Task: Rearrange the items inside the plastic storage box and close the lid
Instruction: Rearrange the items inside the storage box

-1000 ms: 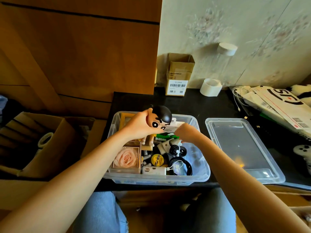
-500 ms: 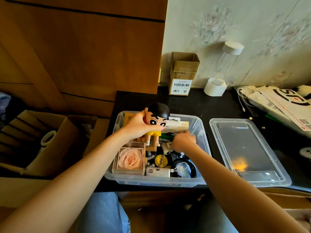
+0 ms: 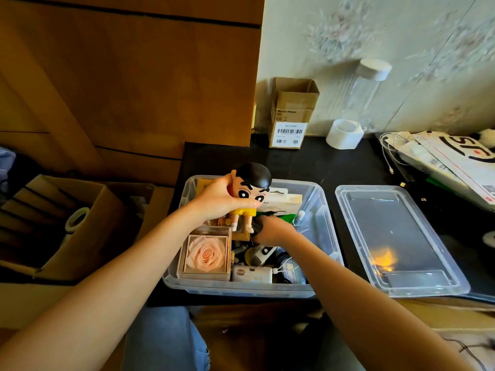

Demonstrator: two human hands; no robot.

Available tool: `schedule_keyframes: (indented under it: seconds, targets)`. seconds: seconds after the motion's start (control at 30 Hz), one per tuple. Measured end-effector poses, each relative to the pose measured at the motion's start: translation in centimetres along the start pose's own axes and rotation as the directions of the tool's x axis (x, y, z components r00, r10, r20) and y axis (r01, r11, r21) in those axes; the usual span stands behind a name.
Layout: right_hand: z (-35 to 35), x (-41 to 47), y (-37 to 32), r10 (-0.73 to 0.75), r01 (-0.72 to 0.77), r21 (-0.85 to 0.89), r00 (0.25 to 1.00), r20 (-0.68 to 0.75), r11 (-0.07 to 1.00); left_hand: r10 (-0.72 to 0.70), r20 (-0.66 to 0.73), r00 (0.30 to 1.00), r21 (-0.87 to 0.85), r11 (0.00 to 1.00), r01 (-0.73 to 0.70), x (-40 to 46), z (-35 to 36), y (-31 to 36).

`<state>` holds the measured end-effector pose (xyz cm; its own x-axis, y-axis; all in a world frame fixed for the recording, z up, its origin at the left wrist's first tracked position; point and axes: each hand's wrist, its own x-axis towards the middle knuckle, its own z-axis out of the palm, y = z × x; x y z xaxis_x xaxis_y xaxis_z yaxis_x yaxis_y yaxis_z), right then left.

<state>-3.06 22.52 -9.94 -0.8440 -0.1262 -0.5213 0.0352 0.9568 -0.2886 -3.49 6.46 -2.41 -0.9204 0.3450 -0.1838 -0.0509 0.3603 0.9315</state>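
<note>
One clear plastic storage box (image 3: 318, 210) sits open on the black table (image 3: 321, 164), and its one clear lid (image 3: 401, 242) lies flat just to its right, apart from it. Two hands are over the box. The left hand (image 3: 217, 202) grips one cartoon figurine (image 3: 250, 194), black-haired and in yellow shorts, by the head, upright above the box's far left part. The right hand (image 3: 270, 228) reaches down into the middle of the box, fingers curled round something dark; what it is cannot be told. The box is crowded: one boxed pink rose (image 3: 206, 254) at the near left, one white gadget (image 3: 251, 274) beside it, coiled cables, one white carton (image 3: 281, 203) at the back. Against half a second ago, the figurine sits slightly lower and the right hand has gone deeper among the items, below the figurine's feet
</note>
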Motion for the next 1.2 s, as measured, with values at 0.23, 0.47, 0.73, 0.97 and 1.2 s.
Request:
schedule_keyframes:
  seconds: [0.23, 0.47, 0.73, 0.97, 1.2]
  targets:
    - [-1.1, -0.8, 1.2, 0.006, -0.011, 0.052, 0.994, 0.11, 0.999, 0.017, 0.021, 1.0, -0.023, 1.0, -0.016, 0.1, -0.1, -0.1]
    - [-4.2, -2.2, 3.6, 0.068, -0.032, 0.111, 0.939, -0.338, 0.993, 0.025, 0.011, 1.0, -0.008, 1.0, -0.025, 0.1, 0.0, -0.4]
    - [-5.5, -2.4, 4.1, 0.08, -0.008, 0.155, 0.885, -0.459, 0.988, 0.106, 0.022, 0.994, 0.085, 0.991, -0.108, -0.5, 1.2, -0.2]
    - [-7.1, -3.1, 3.7, 0.062, -0.022, 0.153, 0.962, -0.266, 0.988, 0.197, 0.265, 0.944, 0.28, 0.921, -0.271, -1.3, 2.9, 0.6]
    - [-8.4, -3.9, 3.1, 0.09, -0.055, 0.347, 0.992, -0.085, 0.936, -0.034, 0.558, 0.829, 0.692, 0.57, -0.442, -1.6, 6.1, 0.8]
